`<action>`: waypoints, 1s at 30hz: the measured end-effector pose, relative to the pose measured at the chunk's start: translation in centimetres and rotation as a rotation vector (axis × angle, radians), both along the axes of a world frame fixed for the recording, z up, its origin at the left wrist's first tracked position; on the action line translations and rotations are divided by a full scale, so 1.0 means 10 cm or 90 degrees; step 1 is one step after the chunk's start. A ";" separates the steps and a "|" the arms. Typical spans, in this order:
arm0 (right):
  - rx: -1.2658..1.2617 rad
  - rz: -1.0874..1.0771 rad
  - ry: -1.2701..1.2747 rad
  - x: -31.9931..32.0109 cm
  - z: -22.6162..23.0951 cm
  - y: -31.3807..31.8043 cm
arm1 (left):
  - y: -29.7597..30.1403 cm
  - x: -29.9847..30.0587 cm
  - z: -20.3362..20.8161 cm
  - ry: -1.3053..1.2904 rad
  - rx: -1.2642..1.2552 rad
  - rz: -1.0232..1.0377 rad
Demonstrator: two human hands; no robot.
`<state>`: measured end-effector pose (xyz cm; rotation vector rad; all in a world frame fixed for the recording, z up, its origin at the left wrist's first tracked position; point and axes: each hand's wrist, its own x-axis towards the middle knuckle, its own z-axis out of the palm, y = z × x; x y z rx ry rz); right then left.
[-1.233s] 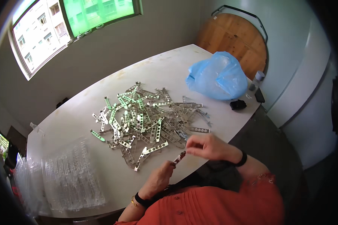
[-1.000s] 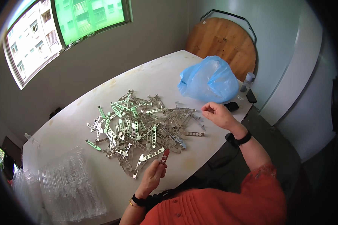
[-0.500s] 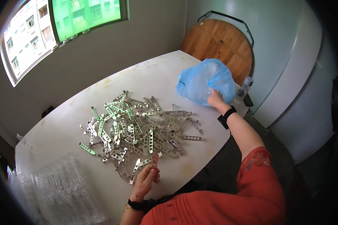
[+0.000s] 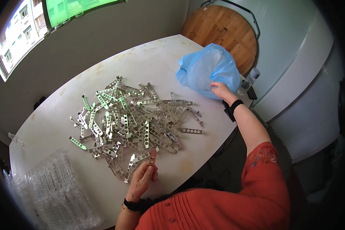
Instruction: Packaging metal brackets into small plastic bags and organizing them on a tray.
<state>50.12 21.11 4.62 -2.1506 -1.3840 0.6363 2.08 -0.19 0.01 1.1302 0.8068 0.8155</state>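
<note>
Upright in my left hand (image 4: 142, 178) is a narrow metal slot bracket (image 4: 152, 156) with round holes, pinched between thumb and fingers and tinted reddish. It stands at the near edge of a loose pile of similar metal brackets (image 4: 146, 134), some shining green. My right arm reaches out to the far right, where my right hand (image 4: 222, 92) closes its fingers at the front of a puffed-up blue plastic bag (image 4: 199, 71). Creases in the film run together near the fingertips. What lies inside the bag is hard to make out.
All this lies on a white table (image 4: 142, 57) with a curved edge. Clear plastic trays (image 4: 61, 188) are stacked at the near left, and a small clear piece (image 4: 16, 139) lies beyond them. A bottle (image 4: 250, 80) stands right of the bag. A round wooden tabletop (image 4: 222, 28) leans behind.
The view has tilted slightly, so everything sits higher in the picture. My left hand keeps the bracket, and my right hand stays at the bag with its fingers slightly shifted.
</note>
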 end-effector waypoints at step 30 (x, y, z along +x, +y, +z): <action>0.299 -0.092 0.114 0.26 -0.13 0.15 | -0.01 0.04 -0.07 0.007 0.010 0.056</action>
